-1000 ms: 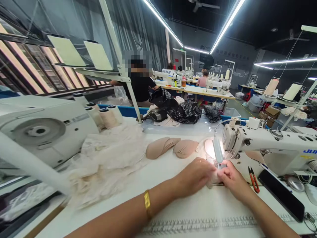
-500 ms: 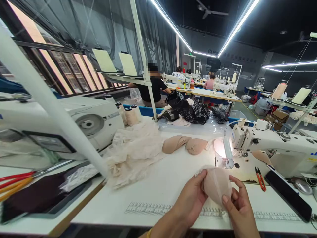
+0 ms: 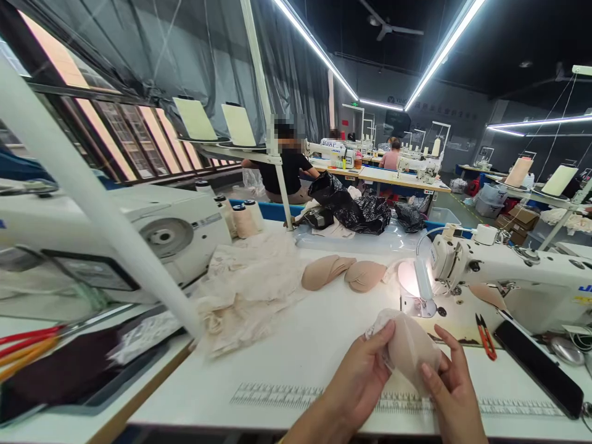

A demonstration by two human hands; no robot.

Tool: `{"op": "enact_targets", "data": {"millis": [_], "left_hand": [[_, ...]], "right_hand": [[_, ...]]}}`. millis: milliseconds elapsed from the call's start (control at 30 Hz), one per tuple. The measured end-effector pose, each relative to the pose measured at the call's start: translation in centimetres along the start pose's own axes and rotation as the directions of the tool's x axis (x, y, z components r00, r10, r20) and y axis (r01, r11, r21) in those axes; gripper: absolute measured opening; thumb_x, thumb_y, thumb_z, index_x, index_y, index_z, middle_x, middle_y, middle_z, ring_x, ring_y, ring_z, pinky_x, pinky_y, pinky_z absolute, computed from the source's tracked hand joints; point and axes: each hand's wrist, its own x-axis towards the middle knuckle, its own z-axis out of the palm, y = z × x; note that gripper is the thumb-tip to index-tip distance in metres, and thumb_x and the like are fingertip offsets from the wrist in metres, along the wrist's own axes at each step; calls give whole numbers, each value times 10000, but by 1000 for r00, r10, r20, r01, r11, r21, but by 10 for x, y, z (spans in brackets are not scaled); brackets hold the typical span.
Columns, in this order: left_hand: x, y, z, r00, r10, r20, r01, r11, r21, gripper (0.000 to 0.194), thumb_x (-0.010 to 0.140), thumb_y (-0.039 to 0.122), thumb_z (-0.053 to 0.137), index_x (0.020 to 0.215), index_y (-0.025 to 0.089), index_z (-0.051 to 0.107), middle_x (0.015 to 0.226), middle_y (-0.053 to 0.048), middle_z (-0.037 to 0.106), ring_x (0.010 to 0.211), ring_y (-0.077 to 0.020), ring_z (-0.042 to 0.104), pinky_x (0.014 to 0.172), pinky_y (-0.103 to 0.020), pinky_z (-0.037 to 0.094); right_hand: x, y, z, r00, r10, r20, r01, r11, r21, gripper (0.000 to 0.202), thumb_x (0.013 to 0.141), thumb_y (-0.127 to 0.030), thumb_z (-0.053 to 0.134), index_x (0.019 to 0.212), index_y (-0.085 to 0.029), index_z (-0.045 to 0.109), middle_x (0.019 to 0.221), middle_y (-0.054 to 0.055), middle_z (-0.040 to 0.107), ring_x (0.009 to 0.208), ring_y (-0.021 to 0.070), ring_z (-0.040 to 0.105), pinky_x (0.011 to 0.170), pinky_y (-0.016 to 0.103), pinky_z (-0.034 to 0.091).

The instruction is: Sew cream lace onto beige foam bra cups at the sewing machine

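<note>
So the main thing here is a beige bra cup (image 3: 414,353) with sheer lace along its left edge, up off the tabletop (image 3: 333,345) a bit right of center in the lower part of the frame. The left hand (image 3: 365,370) has it by the left side, fingers closed on the edge with the thumb laid over the front. The right hand (image 3: 451,382) is on the right edge, thumb on the near face and the index finger sticking up clear of the fabric; the other fingers are partly hidden, but it looks like a light pinch.

Just above the hands there's a lit lamp (image 3: 423,279) beside the needle end of a white sewing machine (image 3: 513,265), which fills the right side of the frame. Orange-handled thread snips (image 3: 485,339) lie near the right hand, with a black phone (image 3: 539,367) right next to them, lower right. A ruler scale (image 3: 272,394) runs along the bottom, passing behind the hands.

Mid-frame you've got two overlapping bunches of beige cups (image 3: 326,272), then a heap of cream lace (image 3: 252,296) to their left. Black plastic bags (image 3: 374,213) sit farther back, around the center.
</note>
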Motion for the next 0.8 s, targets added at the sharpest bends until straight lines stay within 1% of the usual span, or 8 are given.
{"op": "enact_targets", "data": {"millis": [100,200,367,467,567,700,800], "left_hand": [[3,-2,-1,999,-39,15,39,998,-47,273,817,333,863,958,112,784,1007,-128,779,920,-260,721,832,-335,585],[5,-3,1,999,-27,27,29,998,-63,262,841,324,840,1014,134,786,1038,-114,785,947,-256,732,867,-334,580],[6,-5,7,999,-4,44,5,1000,-16,301,798,325,883,987,109,791,1012,-135,794,949,-275,740,856,-328,569],[7,-5,9,999,-15,47,16,1000,-11,315,799,338,884,986,102,792,1004,-141,797,941,-285,744,861,-339,566],[8,-5,9,998,-29,52,30,999,-18,292,800,325,880,959,96,791,993,-140,798,895,-270,745,840,-329,568],[9,-5,9,999,-38,31,40,998,-49,255,802,302,874,953,115,789,982,-120,800,887,-250,743,840,-315,570],[9,-4,9,999,-32,32,32,999,-20,266,795,316,879,945,117,789,958,-117,799,889,-251,740,828,-313,567]], "right_hand": [[2,-4,1,999,1,-40,-1,1000,4,875,843,-596,806,1555,-274,414,1017,84,764,937,288,740,840,415,599],[1,-5,2,998,-25,-55,24,1000,-20,869,837,-577,819,1548,-271,425,1050,94,770,953,292,742,848,415,602],[-3,-4,3,997,-53,-64,50,997,-55,825,848,-538,820,1528,-272,435,1125,111,769,1023,300,731,897,420,591],[-4,-4,4,995,-58,-76,55,998,-36,825,849,-548,813,1522,-274,424,1172,120,761,1036,306,730,940,452,577],[-4,-4,6,995,-53,-86,52,999,-12,831,839,-543,822,1515,-272,422,1176,118,763,1064,311,727,974,464,563],[-4,-3,5,993,-66,-97,64,998,-22,838,833,-552,825,1514,-265,430,1166,119,763,1041,305,734,956,443,571],[-5,-2,5,995,-56,-87,53,998,-29,834,839,-552,820,1516,-273,420,1168,113,760,1010,290,735,932,417,573]]}}
